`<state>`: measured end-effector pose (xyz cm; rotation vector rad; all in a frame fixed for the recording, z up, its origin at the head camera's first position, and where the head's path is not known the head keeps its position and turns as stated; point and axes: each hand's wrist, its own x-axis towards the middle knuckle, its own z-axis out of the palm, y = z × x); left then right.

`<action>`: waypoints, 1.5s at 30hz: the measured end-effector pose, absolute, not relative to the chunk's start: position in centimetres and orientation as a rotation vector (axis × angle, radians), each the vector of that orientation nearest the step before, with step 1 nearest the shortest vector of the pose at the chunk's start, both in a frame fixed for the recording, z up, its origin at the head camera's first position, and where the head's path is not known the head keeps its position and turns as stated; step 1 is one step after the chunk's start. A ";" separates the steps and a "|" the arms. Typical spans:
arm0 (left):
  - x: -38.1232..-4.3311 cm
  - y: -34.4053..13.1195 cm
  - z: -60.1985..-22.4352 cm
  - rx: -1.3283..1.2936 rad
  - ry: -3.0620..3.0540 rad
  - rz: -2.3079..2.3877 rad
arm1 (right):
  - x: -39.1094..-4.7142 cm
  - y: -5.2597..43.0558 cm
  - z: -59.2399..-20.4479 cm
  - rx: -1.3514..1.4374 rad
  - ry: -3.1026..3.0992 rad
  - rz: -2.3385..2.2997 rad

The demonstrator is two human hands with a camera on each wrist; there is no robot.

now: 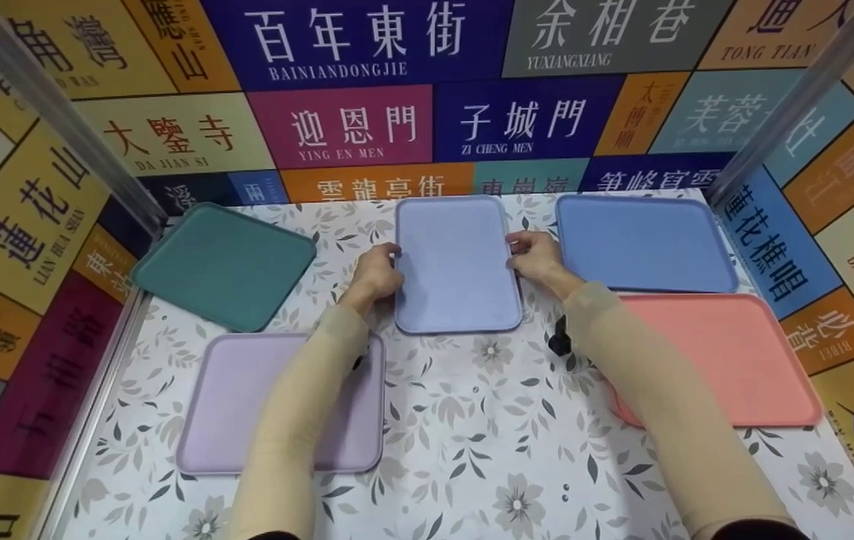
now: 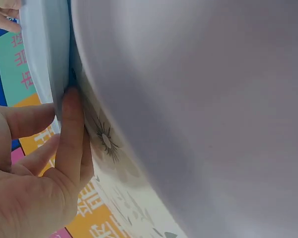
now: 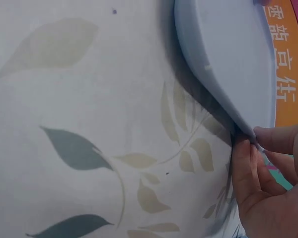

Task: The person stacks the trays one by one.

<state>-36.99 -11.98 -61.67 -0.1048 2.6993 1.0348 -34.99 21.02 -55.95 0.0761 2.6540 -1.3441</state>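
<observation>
A light blue tray [image 1: 457, 262] lies upright in its length at the middle back of the table, between both hands. My left hand [image 1: 379, 271] pinches its left edge; in the left wrist view thumb and fingers [image 2: 72, 134] meet at the rim. On the opposite edge my right hand [image 1: 537, 256] pinches the rim, thumb above and fingers below, as the right wrist view shows around the tray [image 3: 233, 64]. Under the left forearm a lilac tray [image 1: 224, 405] is partly hidden. The right forearm covers part of a coral pink tray [image 1: 742, 360].
A green tray [image 1: 224, 266] lies askew at the back left, and a darker blue tray [image 1: 645, 244] at the back right. Panels with printed Chinese characters [image 1: 359, 124] wall the flower-patterned table [image 1: 472, 450] at the back and sides. Metal posts [image 1: 59, 112] stand at the corners.
</observation>
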 end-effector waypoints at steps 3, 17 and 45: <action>-36.7 -12.1 -61.4 -0.100 2.722 1.031 | -34.8 20.8 -55.8 0.060 2.666 -1.332; -32.1 -12.6 -55.3 -0.114 2.545 1.301 | -34.0 20.9 -55.1 -0.035 2.725 -1.243; -26.4 -21.1 -49.4 0.121 2.467 1.208 | -25.5 13.9 -50.9 -0.108 2.279 -1.435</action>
